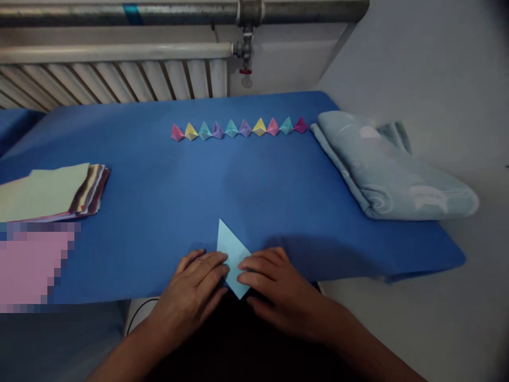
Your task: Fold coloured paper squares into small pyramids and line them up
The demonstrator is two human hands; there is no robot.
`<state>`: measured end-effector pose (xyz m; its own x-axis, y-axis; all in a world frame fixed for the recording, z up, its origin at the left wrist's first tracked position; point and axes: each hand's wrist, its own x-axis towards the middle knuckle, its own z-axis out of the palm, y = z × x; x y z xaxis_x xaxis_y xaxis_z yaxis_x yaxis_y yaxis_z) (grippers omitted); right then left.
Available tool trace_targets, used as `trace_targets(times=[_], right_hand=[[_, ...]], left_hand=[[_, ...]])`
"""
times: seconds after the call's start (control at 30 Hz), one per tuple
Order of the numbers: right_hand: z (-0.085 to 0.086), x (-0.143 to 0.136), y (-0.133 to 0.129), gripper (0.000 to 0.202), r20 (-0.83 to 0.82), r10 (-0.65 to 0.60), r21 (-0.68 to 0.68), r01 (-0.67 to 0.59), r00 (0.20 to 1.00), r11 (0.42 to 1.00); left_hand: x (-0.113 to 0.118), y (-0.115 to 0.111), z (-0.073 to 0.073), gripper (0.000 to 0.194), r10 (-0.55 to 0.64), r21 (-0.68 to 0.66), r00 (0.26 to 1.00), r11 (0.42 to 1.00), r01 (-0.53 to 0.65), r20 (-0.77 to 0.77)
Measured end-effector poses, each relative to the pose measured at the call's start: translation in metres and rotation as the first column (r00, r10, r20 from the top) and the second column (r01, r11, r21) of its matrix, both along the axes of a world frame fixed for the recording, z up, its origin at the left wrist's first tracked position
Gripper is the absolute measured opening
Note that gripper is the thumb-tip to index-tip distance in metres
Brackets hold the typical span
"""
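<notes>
A light blue folded paper point(234, 249) with a pointed top lies at the near edge of the blue table, in the middle of the view. My left hand point(201, 284) holds its left side, fingertips on the paper and thumb lower down. From the right, my right hand point(274, 286) grips the opposite side with bent fingers. The lower tip of the paper shows between both hands. Part of each side is hidden under the fingers.
Several small folded paper shapes point(231, 129) in mixed colours form a row across the blue table point(159, 185). A stack of coloured paper point(47, 191) lies at left, near a pixelated pink patch. On the right rests a folded light blue blanket point(382, 170). Behind stand a radiator point(139, 79) and pipe point(178, 13).
</notes>
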<state>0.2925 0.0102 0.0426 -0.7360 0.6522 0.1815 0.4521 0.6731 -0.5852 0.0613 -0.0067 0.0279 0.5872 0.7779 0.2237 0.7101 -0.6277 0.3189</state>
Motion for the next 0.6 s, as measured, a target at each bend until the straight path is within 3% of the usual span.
trace_targets(times=[0.13, 0.3, 0.6], right_hand=[[-0.008, 0.008, 0.005, 0.031, 0.045, -0.116, 0.087, 0.112, 0.992, 0.99], [-0.015, 0.016, 0.004, 0.036, 0.064, -0.112, 0.106, 0.105, 0.992, 0.989], [-0.018, 0.007, 0.007, 0.015, -0.102, -0.177, 0.188, 0.193, 0.979, 0.963]], left_hand=[[0.014, 0.0, -0.003, 0.023, 0.048, 0.084, 0.999, 0.995, -0.048, 0.01], [0.019, -0.001, 0.0, 0.025, 0.067, 0.108, 0.998, 0.992, -0.065, -0.014], [0.021, 0.002, -0.002, 0.017, 0.06, 0.134, 0.998, 0.989, -0.058, -0.014]])
